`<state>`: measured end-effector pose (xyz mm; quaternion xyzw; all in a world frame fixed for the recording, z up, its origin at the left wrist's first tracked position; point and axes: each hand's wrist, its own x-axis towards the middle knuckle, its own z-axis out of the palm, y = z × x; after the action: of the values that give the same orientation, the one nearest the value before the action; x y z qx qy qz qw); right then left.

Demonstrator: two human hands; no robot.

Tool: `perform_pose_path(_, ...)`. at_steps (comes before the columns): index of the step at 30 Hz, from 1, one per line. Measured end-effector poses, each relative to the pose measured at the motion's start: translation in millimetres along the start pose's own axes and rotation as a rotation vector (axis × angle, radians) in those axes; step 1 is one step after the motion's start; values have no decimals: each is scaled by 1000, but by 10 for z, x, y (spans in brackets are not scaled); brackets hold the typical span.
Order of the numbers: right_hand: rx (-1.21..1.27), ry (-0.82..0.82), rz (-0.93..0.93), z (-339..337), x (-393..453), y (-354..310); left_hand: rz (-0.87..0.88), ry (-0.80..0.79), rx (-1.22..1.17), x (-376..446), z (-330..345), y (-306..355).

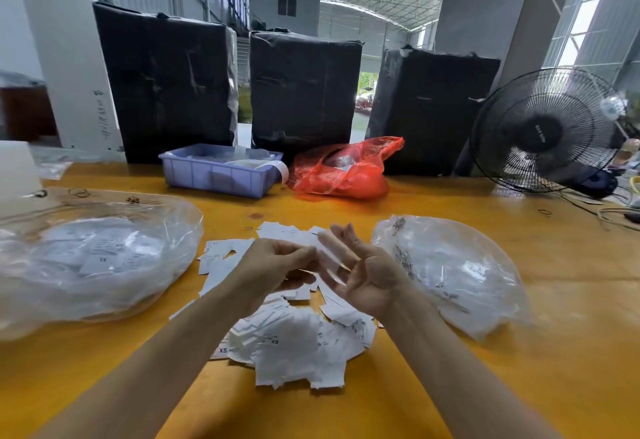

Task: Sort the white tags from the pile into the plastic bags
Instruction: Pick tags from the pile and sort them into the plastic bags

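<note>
A loose pile of white tags (294,338) lies on the yellow table (519,352), between two clear plastic bags. The left bag (97,258) holds many tags, one reading XL; the right bag (453,272) holds fewer, their print blurred. Above the pile, the left hand (273,265) curls its fingers, apparently pinching a tag, though motion blur hides its edges. The right hand (360,272) is spread palm-up, fingers relaxed, just beside it. The forearms cover part of the pile. Farther back stand a blue tray (218,175), a red bag (343,172) and a fan (547,130).
</note>
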<state>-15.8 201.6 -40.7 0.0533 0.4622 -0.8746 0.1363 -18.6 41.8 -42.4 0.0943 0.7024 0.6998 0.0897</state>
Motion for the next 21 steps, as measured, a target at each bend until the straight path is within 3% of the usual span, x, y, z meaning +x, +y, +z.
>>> perform_pose_path(8, -20, 74, -29, 5, 32, 84, -14, 3, 23, -27, 57, 13)
perform_pose_path(15, -167, 62, -61, 19, 18, 123, 27, 116, 21, 16, 10, -6)
perform_pose_path(21, -423, -157, -104, -24, 0, 97, -23, 8, 134, -8, -154, 73)
